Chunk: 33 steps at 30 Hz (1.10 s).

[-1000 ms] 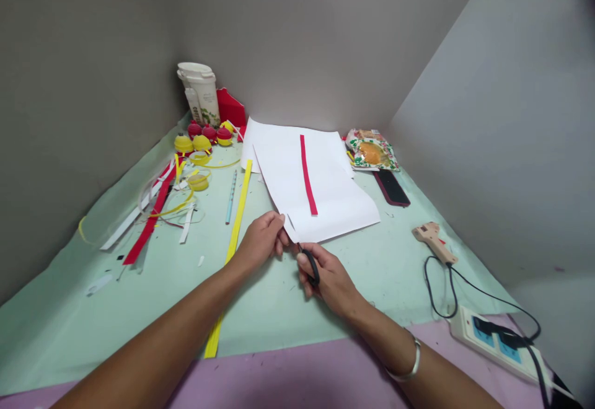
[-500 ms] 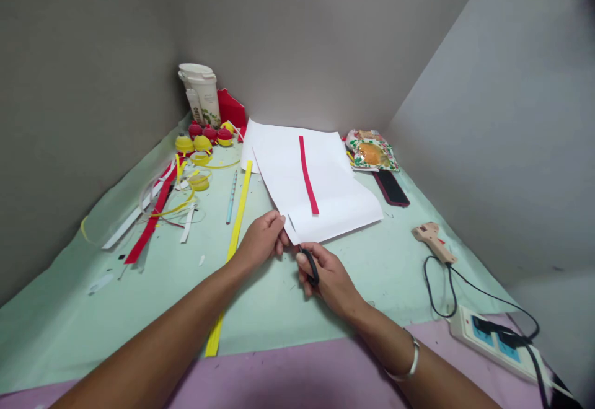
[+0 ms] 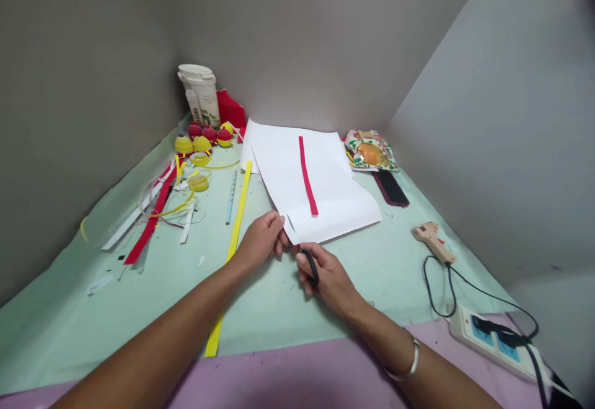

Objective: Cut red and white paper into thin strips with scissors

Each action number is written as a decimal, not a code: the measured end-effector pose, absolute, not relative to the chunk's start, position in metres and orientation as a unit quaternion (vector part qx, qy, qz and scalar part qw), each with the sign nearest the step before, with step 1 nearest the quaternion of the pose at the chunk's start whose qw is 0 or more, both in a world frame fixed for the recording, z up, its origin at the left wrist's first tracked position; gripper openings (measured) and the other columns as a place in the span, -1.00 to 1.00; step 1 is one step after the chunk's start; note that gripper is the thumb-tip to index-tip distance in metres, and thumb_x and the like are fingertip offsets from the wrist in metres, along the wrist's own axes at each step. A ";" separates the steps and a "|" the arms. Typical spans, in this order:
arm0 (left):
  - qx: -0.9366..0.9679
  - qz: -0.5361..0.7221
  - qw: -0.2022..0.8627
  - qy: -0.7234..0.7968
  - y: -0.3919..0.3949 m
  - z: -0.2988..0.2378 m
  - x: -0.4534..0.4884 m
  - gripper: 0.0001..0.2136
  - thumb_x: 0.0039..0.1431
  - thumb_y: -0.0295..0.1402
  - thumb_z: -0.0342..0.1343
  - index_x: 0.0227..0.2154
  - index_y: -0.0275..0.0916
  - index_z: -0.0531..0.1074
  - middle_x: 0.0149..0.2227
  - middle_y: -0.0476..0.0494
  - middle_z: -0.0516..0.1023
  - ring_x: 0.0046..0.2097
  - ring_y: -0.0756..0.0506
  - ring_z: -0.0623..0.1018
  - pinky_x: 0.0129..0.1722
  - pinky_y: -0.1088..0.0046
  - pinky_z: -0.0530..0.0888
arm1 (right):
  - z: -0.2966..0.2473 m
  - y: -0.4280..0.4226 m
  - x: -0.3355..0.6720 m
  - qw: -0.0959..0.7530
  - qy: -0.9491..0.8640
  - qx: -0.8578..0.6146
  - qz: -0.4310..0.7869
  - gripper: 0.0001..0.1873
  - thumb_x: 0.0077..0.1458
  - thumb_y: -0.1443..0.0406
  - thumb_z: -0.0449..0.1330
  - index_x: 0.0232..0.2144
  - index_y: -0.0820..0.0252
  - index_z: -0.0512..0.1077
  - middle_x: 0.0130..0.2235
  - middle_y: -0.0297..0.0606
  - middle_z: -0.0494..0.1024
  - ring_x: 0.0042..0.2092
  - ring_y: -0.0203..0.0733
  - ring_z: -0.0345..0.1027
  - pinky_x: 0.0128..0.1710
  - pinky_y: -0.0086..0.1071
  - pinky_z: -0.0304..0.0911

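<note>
My left hand pinches the near left corner of a white paper sheet that lies on the pale green table cover. My right hand is closed round black-handled scissors, whose blades point at the sheet's near edge beside a short cut. A red paper strip lies lengthwise on the sheet. A long yellow strip runs along the table just left of my left hand.
At the back left stand white cups, red and yellow paper balls, a pencil and loose strips. On the right lie a snack packet, a dark phone, a glue gun and a power strip.
</note>
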State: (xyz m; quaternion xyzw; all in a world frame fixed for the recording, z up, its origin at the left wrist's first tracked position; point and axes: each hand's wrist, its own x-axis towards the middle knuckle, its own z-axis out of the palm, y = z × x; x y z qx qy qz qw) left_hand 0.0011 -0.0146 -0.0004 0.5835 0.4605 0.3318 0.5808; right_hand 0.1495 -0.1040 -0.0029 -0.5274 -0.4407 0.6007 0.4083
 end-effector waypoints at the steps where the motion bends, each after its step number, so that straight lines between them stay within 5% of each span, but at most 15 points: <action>1: 0.585 0.330 0.580 0.461 -0.014 -0.001 0.001 -0.70 0.23 -0.16 -0.05 -0.55 -0.21 0.25 -0.72 0.05 0.35 -0.69 0.06 0.27 -0.66 0.53 0.19 | -0.003 -0.104 0.149 0.408 -0.441 -0.528 0.600 -0.60 0.12 0.03 0.17 -0.12 0.18 0.37 -0.53 -0.47 0.32 -0.61 -0.42 0.16 -0.60 -0.50 0.10; 33: 0.605 0.318 0.563 0.465 -0.015 0.001 0.000 -0.68 0.23 -0.13 -0.06 -0.56 -0.21 0.26 -0.70 0.05 0.36 -0.68 0.06 0.29 -0.64 0.53 0.20 | -0.002 -0.103 0.150 0.414 -0.425 -0.520 0.614 -0.60 0.11 0.02 0.18 -0.14 0.17 0.36 -0.55 -0.48 0.34 -0.62 -0.42 0.17 -0.62 -0.52 0.07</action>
